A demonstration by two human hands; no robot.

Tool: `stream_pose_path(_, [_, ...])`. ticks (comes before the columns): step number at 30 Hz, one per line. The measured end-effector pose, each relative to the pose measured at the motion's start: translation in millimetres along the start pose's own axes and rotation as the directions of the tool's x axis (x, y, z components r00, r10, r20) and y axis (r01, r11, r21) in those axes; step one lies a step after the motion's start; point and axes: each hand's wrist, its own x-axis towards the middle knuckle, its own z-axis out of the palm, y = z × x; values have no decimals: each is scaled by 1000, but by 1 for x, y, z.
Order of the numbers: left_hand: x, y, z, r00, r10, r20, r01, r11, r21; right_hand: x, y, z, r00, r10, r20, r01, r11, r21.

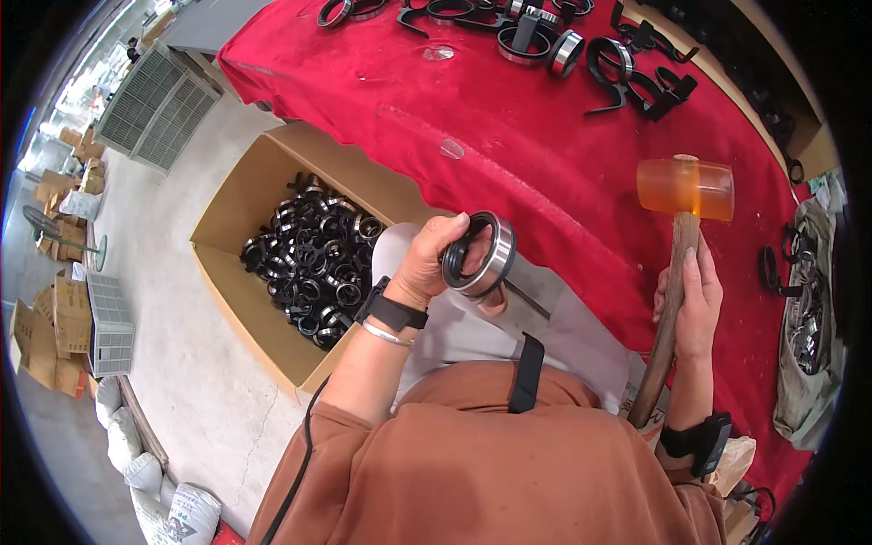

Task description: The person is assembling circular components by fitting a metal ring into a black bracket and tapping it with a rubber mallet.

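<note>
One ring assembly (479,254), steel band with a black insert, sits just left of frame centre over the red table's (509,145) near edge, pinched in the left hand (427,263), fingers curled round its rim. Right hand (692,304) at 3 o'clock is wrapped tight on the wooden handle of an orange-headed mallet (684,188), head up. Cardboard box (227,213) of similar parts at 9 o'clock; loose rings (536,36) at 12.

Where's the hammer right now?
The mallet is in the right hand, head up, over the red table on the head view's right side.
</note>
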Motion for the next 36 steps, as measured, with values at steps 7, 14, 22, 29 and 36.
stream_pose_path(7, [-44, 37, -59, 946, -21, -323, 85, 979, 186, -2, 1, -10, 998, 54, 14, -56, 990, 133])
stream_pose_path(14, [-124, 113, -197, 809, 537, -239, 344, -104, 933, 2, -2, -18, 985, 146, 94, -166, 948, 270])
stream_pose_path(22, [62, 80, 49, 724, 554, 411, -343, -228, 911, 8, -1, -18, 982, 150, 115, -177, 943, 283])
stream_pose_path(29, [193, 9, 143, 807, 284, 517, -245, -637, 731, 3, 0, -22, 980, 120, 158, -164, 938, 306])
stream_pose_path(36, [115, 48, 129, 967, 203, 156, -241, 517, 821, 2, 4, -26, 983, 136, 120, -169, 930, 327])
